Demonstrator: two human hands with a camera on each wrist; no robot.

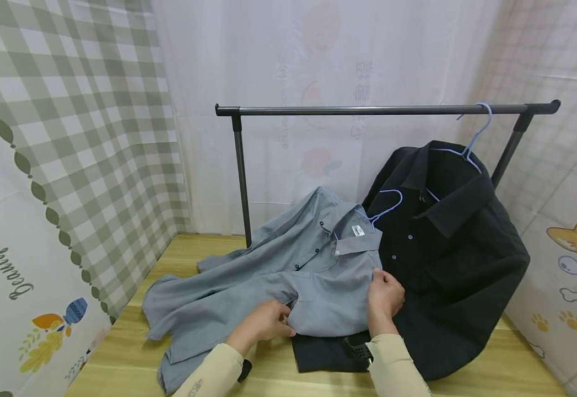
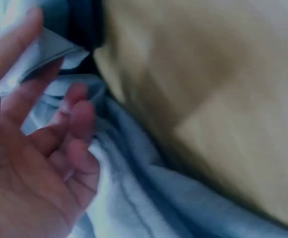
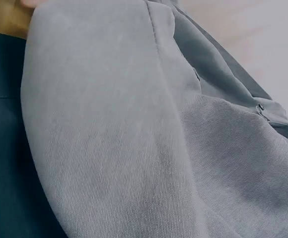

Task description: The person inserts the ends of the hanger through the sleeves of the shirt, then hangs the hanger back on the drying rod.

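Note:
A grey button-up shirt lies spread over the tabletop, its collar toward the rack and a blue hanger showing in the neck opening. My right hand pinches the shirt at its shoulder, below the collar. Lower down, my left hand is at the folded edge of the grey cloth. In the left wrist view a flap of that cloth lies between the thumb and forefinger of the left hand, the other fingers loosely bent. Grey fabric fills most of the right wrist view.
A dark metal clothes rack stands behind. From its right end a black shirt hangs on another blue hanger, its lower part on the wooden table and partly under the grey shirt. Checked and printed curtains surround the table.

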